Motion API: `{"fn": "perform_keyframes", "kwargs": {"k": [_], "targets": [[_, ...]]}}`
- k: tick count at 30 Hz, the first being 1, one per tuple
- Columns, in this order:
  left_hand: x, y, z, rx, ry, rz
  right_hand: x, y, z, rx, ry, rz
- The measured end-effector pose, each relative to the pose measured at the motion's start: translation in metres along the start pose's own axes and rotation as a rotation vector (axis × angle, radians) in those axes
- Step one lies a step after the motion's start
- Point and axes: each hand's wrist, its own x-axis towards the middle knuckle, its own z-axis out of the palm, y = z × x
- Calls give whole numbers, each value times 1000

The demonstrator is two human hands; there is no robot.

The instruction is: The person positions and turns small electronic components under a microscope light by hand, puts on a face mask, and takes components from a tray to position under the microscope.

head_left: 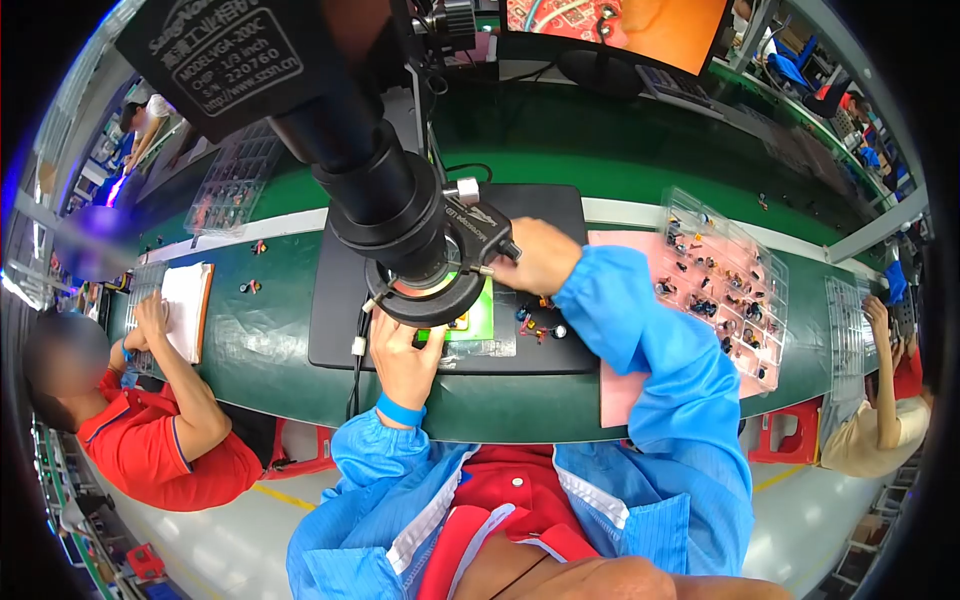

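Fingers (384, 337) of the left hand (399, 368) slightly parted beside the small yellow part (461, 322); can't tell if they grip it. Part's on the green sheet (482, 322), at the near edge of the microscope ring (430, 312). Pointing and long axis unclear, ring covers too much. Right hand (532, 256) by the ring's other side, fingertips hidden, hold unclear. Looks like close work under the lens; calls for small, steady finger moves. Loose parts (541, 330) lie nearby.

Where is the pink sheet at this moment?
In the head view, the pink sheet lies on the green bench, right of the black mat, with the clear compartment tray on it and the right sleeve across it.
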Motion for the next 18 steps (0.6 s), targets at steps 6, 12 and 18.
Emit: {"fn": "perform_keyframes", "kwargs": {"k": [6, 12, 18], "targets": [[6, 4, -8, -34, -36, 32, -8, -10, 25, 169, -70, -37], [53, -68, -79, 108, 30, -140, 1, 5, 70, 353, 30, -220], [58, -79, -106, 453, 122, -10, 3, -15, 75, 420, 98, -321]]}}
